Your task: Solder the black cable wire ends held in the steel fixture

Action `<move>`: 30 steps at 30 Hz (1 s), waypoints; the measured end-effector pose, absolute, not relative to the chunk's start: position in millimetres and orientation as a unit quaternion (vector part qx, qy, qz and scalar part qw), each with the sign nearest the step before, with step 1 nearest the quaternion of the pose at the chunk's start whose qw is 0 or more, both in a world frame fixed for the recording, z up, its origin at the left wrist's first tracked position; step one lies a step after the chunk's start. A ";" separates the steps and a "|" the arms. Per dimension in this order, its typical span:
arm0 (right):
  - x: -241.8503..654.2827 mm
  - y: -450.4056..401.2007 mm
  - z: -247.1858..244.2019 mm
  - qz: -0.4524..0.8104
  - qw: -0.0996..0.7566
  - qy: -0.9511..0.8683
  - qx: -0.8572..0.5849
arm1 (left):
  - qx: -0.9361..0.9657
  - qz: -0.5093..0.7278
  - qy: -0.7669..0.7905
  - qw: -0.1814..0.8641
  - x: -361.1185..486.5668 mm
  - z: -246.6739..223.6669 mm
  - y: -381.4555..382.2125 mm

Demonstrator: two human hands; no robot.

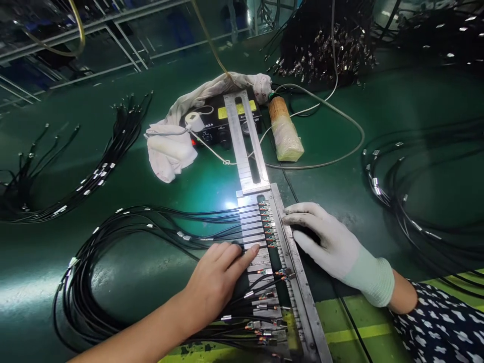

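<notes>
My bare left hand is at the left side of a slotted metal fixture. Its fingers are curled, and the outstretched thumb presses on a black cable in a slot. What lies under the palm is hidden. Several cables lie side by side in the upper slots, their stripped ends with small coloured wires over the central gap. My right hand, in a white glove with a green cuff, rests its extended fingertips against the fixture's right rail. Nothing shows in its grasp.
Behind the fixture stand a black control box partly under a white cloth, and a wrapped wooden handle with a looping cord. Cable bundles lie left, others right. A large dark cable pile is at the back.
</notes>
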State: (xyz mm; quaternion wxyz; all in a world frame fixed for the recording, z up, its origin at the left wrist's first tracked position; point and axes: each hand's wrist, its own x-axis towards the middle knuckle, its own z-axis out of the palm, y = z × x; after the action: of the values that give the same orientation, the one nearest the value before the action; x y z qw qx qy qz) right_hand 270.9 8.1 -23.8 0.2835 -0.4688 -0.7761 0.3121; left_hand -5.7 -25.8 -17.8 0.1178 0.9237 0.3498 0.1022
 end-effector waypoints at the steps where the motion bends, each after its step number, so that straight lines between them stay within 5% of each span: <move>1: 271.1 7.7 -24.4 0.310 0.283 -0.776 -0.470 | 0.921 0.100 0.352 0.133 -6.7 -16.1 -25.4; 12: 271.7 7.2 -24.3 0.299 0.286 -0.780 -0.469 | 0.894 0.112 0.322 0.291 -25.7 -2.9 -28.6; 30: 270.9 8.4 -24.5 0.312 0.285 -0.775 -0.470 | 0.919 0.145 0.305 0.203 0.3 0.6 -17.2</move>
State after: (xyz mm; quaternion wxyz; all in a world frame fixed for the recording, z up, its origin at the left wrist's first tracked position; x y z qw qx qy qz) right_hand 270.9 8.4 -24.5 0.2849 -0.4701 -0.7751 0.3116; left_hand 0.3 -17.2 0.6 0.2033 0.9191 0.3050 0.1446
